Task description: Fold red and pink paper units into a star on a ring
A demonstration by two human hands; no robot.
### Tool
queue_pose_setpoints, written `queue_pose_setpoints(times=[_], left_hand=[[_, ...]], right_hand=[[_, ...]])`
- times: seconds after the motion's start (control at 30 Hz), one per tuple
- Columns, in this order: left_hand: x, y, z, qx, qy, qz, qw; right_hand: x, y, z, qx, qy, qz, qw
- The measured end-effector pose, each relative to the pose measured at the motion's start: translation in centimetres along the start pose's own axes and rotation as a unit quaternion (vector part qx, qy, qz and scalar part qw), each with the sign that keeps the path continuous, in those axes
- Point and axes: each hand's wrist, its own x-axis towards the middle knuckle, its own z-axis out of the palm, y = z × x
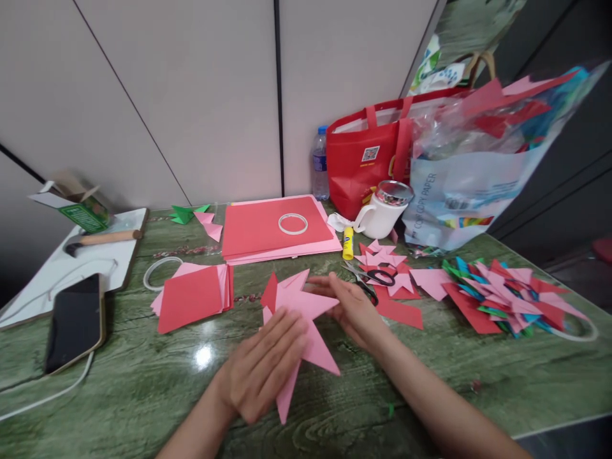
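Here, the left hand (270,366) is laid across a pink star (308,319), its fingers straight and close together; its thumb is hidden, so whether the paper is gripped cannot be told. The star is placed between the two hands, above the green table (191,395), and a red piece (269,290) is seen at its upper left. The right hand (356,312) is curved at the star's right side, its fingertips partly covered by a point of the paper; whether anything is gripped there cannot be told either.

Just beyond the right hand, black-handled scissors (380,276) are laid among small pink stars (382,258), with a yellow glue stick (348,244) near them. Farther right, a pile (511,296) of coloured paper shapes is spread. To the left of the star, red and pink cards (191,298) are stacked beside a tape ring. Behind the hands, larger sheets (261,236) are topped by another ring. A white mug (380,217) is set before a red bag (363,153), which is flanked by a bottle (320,162) and a plastic bag (459,191). At far left, a phone (75,322) and a hammer (108,238) are seen on a white board (43,274).
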Motion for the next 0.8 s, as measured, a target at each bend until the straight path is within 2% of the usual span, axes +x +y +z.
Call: queue_pose_setpoints(times=[0.1, 0.2, 0.37, 0.47, 0.57, 0.63, 0.67, 0.73, 0.8], left_hand=[[1.0, 0.0, 0.5, 0.039, -0.024, 0.035, 0.998], [1.4, -0.1, 1.1, 0.062, -0.025, 0.04, 0.997], [1.3, -0.1, 1.1, 0.082, -0.059, 0.027, 0.995], [1.2, 0.0, 1.2, 0.055, -0.039, 0.007, 0.998], [1.0, 0.3, 1.6, 0.008, -0.02, -0.085, 0.996], [0.9, 0.5, 1.8, -0.037, -0.023, -0.162, 0.986], [0.8, 0.5, 1.8, -0.056, -0.018, -0.18, 0.982], [0.8, 0.5, 1.6, -0.064, -0.007, -0.164, 0.984], [0.7, 0.4, 1.3, -0.023, -0.003, -0.1, 0.995]], right_hand=[[-0.5, -0.3, 0.2, 0.087, -0.109, 0.099, 0.985], [-0.8, -0.3, 0.1, 0.114, -0.179, 0.088, 0.973], [-0.9, -0.3, 0.1, 0.103, -0.138, 0.083, 0.982], [-1.0, -0.5, 0.4, 0.114, -0.127, 0.09, 0.981], [-1.2, -0.7, 0.6, 0.108, -0.118, 0.099, 0.982], [-1.2, -0.7, 0.6, 0.105, -0.116, 0.103, 0.982], [-1.2, -0.7, 0.6, 0.106, -0.115, 0.103, 0.982], [-1.2, -0.6, 0.6, 0.106, -0.111, 0.102, 0.983], [-1.2, -0.5, 0.6, 0.106, -0.104, 0.102, 0.984]])
